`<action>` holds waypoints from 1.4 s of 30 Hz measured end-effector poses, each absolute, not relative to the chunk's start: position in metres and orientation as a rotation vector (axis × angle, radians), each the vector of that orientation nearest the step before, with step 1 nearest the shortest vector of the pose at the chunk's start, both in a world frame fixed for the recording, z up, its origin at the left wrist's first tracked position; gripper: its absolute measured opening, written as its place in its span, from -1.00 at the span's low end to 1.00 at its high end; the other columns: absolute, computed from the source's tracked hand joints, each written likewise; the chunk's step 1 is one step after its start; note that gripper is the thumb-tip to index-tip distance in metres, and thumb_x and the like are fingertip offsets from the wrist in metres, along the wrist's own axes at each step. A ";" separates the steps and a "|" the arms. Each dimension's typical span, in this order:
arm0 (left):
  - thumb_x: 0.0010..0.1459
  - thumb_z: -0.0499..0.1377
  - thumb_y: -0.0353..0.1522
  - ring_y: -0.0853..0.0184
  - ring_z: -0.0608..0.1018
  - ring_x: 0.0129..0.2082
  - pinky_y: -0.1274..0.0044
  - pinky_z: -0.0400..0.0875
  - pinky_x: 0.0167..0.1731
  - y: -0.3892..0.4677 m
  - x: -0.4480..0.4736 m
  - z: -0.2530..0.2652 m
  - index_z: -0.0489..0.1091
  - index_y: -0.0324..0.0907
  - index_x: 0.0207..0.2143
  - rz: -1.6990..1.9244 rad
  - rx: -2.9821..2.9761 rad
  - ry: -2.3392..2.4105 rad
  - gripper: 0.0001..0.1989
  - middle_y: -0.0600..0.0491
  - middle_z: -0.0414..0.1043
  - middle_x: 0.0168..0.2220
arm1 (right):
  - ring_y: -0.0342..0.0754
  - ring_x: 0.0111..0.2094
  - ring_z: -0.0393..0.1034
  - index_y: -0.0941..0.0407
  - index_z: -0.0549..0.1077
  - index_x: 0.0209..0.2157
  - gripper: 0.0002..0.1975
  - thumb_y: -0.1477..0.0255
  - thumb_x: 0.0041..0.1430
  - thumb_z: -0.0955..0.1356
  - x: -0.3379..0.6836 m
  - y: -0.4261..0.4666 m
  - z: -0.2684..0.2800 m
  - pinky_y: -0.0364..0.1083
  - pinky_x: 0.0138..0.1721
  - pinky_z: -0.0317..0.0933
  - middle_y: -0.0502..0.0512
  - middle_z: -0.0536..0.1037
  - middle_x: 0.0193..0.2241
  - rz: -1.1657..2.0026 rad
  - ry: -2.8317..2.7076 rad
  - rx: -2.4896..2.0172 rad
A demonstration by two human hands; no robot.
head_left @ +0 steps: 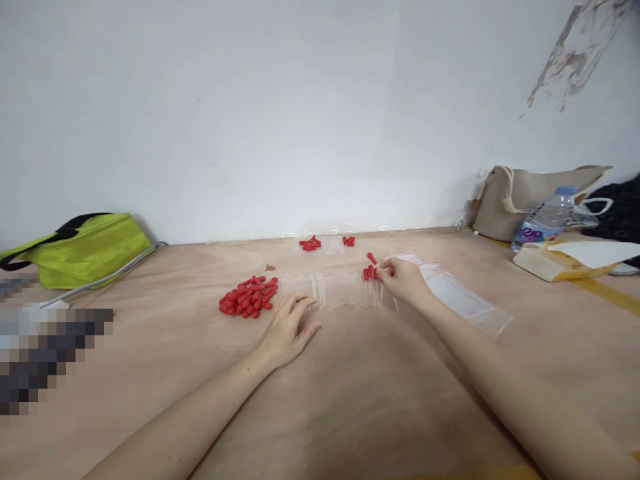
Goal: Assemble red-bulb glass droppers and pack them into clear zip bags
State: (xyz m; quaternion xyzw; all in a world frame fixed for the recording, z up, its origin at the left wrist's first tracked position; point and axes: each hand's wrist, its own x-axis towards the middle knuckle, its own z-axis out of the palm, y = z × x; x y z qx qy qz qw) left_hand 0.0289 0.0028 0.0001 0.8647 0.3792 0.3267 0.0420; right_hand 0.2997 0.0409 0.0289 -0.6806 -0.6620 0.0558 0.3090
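One row of tubes [321, 290] across the table [350, 400]; red bulbs [247, 298] heaped at its left end. Left hand [289, 330]: fingers loosely open, row's near edge. Right hand [404, 280]: fingers pinching a bulb [371, 258], right end. Wall [280, 120] behind; wide room nearside.
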 end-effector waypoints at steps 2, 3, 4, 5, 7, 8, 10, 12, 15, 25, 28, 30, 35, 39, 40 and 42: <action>0.11 0.07 -0.34 0.21 0.33 -0.10 0.34 0.25 -0.11 0.003 0.029 -0.001 0.29 -0.13 -0.11 0.971 2.658 1.148 -0.75 -0.06 0.25 -0.11 | -0.07 -0.35 0.36 0.17 0.38 -0.27 -0.79 0.40 0.06 0.23 0.313 0.050 0.021 -0.17 -0.39 0.09 0.12 0.50 -0.39 0.190 -1.633 -1.905; 0.11 0.07 -0.34 0.21 0.33 -0.11 0.34 0.27 -0.13 0.003 0.029 -0.002 0.31 -0.12 -0.15 0.970 2.658 1.148 -0.78 -0.06 0.25 -0.12 | -0.06 -0.34 0.36 0.17 0.36 -0.23 -0.76 0.40 0.05 0.24 0.316 0.052 0.017 -0.17 -0.39 0.09 0.13 0.50 -0.38 0.201 -1.608 -1.944; 0.11 0.07 -0.34 0.21 0.34 -0.12 0.34 0.28 -0.14 0.004 0.029 -0.002 0.33 -0.12 -0.18 0.976 2.655 1.151 -0.80 -0.05 0.25 -0.12 | -0.04 -0.32 0.36 0.18 0.34 -0.20 -0.74 0.39 0.04 0.24 0.318 0.054 0.013 -0.16 -0.38 0.09 0.15 0.50 -0.36 0.208 -1.602 -1.973; 0.11 0.08 -0.34 0.21 0.34 -0.12 0.35 0.29 -0.16 0.004 0.029 -0.003 0.35 -0.12 -0.20 0.985 2.652 1.153 -0.82 -0.05 0.25 -0.13 | -0.03 -0.31 0.36 0.17 0.33 -0.17 -0.71 0.39 0.05 0.24 0.318 0.055 0.009 -0.16 -0.38 0.10 0.17 0.49 -0.34 0.207 -1.608 -1.996; 0.10 0.08 -0.35 0.22 0.35 -0.13 0.36 0.30 -0.17 0.004 0.028 -0.004 0.36 -0.13 -0.23 0.999 2.649 1.149 -0.83 -0.05 0.26 -0.14 | 0.01 -0.28 0.36 0.16 0.29 -0.13 -0.69 0.37 0.06 0.22 0.316 0.055 0.004 -0.14 -0.39 0.10 0.20 0.48 -0.29 0.192 -1.639 -2.037; 0.10 0.08 -0.36 0.22 0.35 -0.14 0.36 0.30 -0.17 0.004 0.028 -0.004 0.37 -0.13 -0.24 1.001 2.651 1.145 -0.84 -0.05 0.26 -0.15 | 0.03 -0.26 0.36 0.15 0.28 -0.12 -0.68 0.36 0.07 0.21 0.315 0.054 0.003 -0.13 -0.40 0.09 0.20 0.48 -0.28 0.183 -1.656 -2.057; 0.10 0.08 -0.37 0.23 0.35 -0.14 0.36 0.29 -0.16 0.004 0.028 -0.004 0.37 -0.14 -0.26 0.993 2.654 1.138 -0.85 -0.04 0.26 -0.16 | 0.06 -0.24 0.35 0.13 0.26 -0.10 -0.67 0.35 0.08 0.20 0.312 0.053 0.004 -0.11 -0.42 0.09 0.19 0.48 -0.28 0.167 -1.679 -2.096; 0.10 0.08 -0.37 0.24 0.35 -0.14 0.37 0.28 -0.16 0.004 0.028 -0.004 0.37 -0.14 -0.26 0.974 2.657 1.131 -0.86 -0.04 0.27 -0.16 | 0.07 -0.24 0.35 0.12 0.26 -0.10 -0.66 0.32 0.07 0.21 0.311 0.052 0.005 -0.11 -0.43 0.08 0.18 0.48 -0.28 0.156 -1.685 -2.121; 0.10 0.08 -0.37 0.23 0.34 -0.14 0.36 0.27 -0.16 0.004 0.028 -0.003 0.38 -0.13 -0.27 0.978 2.660 1.149 -0.86 -0.03 0.27 -0.16 | 0.05 -0.28 0.35 0.09 0.30 -0.17 -0.70 0.29 0.06 0.21 0.309 0.049 0.008 -0.12 -0.46 0.06 0.13 0.48 -0.31 0.127 -1.696 -2.095; 0.06 0.11 -0.39 0.21 0.33 -0.16 0.30 0.23 -0.14 0.004 0.030 -0.003 0.41 -0.14 -0.35 1.057 2.692 1.209 -0.90 -0.02 0.29 -0.21 | 0.04 -0.32 0.37 0.10 0.40 -0.44 -0.85 0.37 0.00 0.24 0.293 0.046 0.008 -0.13 -0.47 0.09 0.14 0.48 -0.37 0.085 -1.821 -2.063; 0.06 0.11 -0.39 0.22 0.33 -0.16 0.30 0.22 -0.13 0.005 0.031 -0.003 0.41 -0.15 -0.35 1.049 2.693 1.207 -0.90 -0.02 0.28 -0.21 | 0.06 -0.32 0.38 0.11 0.41 -0.43 -0.84 0.38 -0.01 0.23 0.290 0.047 0.011 -0.10 -0.45 0.13 0.17 0.48 -0.37 0.092 -1.831 -2.094; 0.06 0.11 -0.39 0.21 0.33 -0.16 0.29 0.22 -0.13 0.004 0.031 -0.003 0.41 -0.15 -0.36 1.044 2.693 1.214 -0.90 -0.02 0.28 -0.20 | 0.07 -0.31 0.38 0.11 0.43 -0.42 -0.83 0.40 -0.02 0.23 0.289 0.047 0.012 -0.09 -0.44 0.15 0.19 0.48 -0.37 0.094 -1.831 -2.126; 0.06 0.11 -0.40 0.21 0.32 -0.15 0.30 0.22 -0.14 0.004 0.031 -0.003 0.40 -0.16 -0.37 1.026 2.693 1.216 -0.91 -0.03 0.27 -0.20 | 0.11 -0.30 0.38 0.12 0.44 -0.40 -0.82 0.39 -0.05 0.25 0.286 0.045 0.013 -0.05 -0.42 0.19 0.22 0.48 -0.35 0.061 -1.881 -2.151; 0.06 0.11 -0.40 0.21 0.32 -0.15 0.32 0.23 -0.15 0.004 0.031 -0.002 0.41 -0.15 -0.37 1.016 2.689 1.206 -0.91 -0.03 0.27 -0.20 | 0.14 -0.26 0.38 0.16 0.44 -0.33 -0.77 0.38 0.02 0.23 0.282 0.043 0.012 0.00 -0.37 0.21 0.29 0.47 -0.31 0.043 -1.892 -2.189; 0.06 0.11 -0.40 0.21 0.32 -0.15 0.32 0.23 -0.16 0.004 0.031 -0.002 0.41 -0.15 -0.37 1.010 2.687 1.207 -0.91 -0.03 0.27 -0.19 | 0.14 -0.24 0.37 0.16 0.44 -0.31 -0.76 0.38 0.04 0.22 0.281 0.043 0.013 0.01 -0.34 0.20 0.31 0.46 -0.28 0.059 -1.890 -2.206; 0.06 0.11 -0.40 0.21 0.32 -0.15 0.33 0.23 -0.16 0.004 0.031 -0.003 0.41 -0.16 -0.36 1.002 2.684 1.208 -0.91 -0.03 0.27 -0.19 | 0.15 -0.19 0.35 0.18 0.43 -0.25 -0.73 0.37 0.08 0.20 0.278 0.042 0.014 0.03 -0.28 0.20 0.35 0.45 -0.24 0.089 -1.889 -2.229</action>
